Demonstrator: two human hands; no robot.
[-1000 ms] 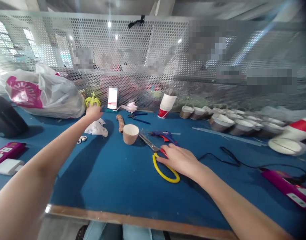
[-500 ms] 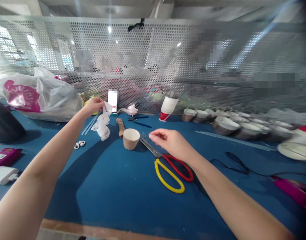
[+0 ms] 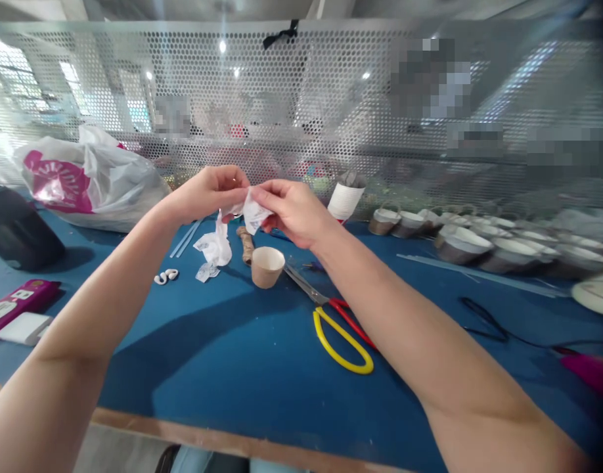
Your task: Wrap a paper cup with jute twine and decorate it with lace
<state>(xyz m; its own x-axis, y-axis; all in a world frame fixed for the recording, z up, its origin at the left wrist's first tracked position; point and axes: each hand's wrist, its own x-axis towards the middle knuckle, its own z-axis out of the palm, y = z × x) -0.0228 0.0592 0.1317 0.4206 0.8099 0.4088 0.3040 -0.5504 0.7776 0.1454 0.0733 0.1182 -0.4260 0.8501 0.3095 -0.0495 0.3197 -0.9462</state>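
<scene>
My left hand [image 3: 215,192] and my right hand [image 3: 294,209] meet above the far middle of the table, with fingertips pinched together. Between them is a white crumpled tissue [image 3: 255,213], gripped by both. More white tissue [image 3: 216,248] droops below my left hand toward the tabletop; whether it joins the gripped piece, I cannot tell. Just beneath my hands stands a small brown paper cup [image 3: 267,268], upright, white inside. A twisted brown paper roll [image 3: 245,245] is behind it. Large scissors [image 3: 343,341] with red and yellow handles lie at its right, partly under my right forearm.
A plastic bag [image 3: 99,180] stands at the back left, near a dark container [image 3: 20,230], white earbuds [image 3: 166,276] and a purple power strip [image 3: 25,302]. Stacked white cups [image 3: 347,199] and rows of small cups [image 3: 462,246] line the back right, before a perforated metal screen [image 3: 262,92].
My right hand has risen from beside the scissors to meet my left hand, and now pinches the tissue too. My left hand has moved right and slightly up. The view has shifted slightly.
</scene>
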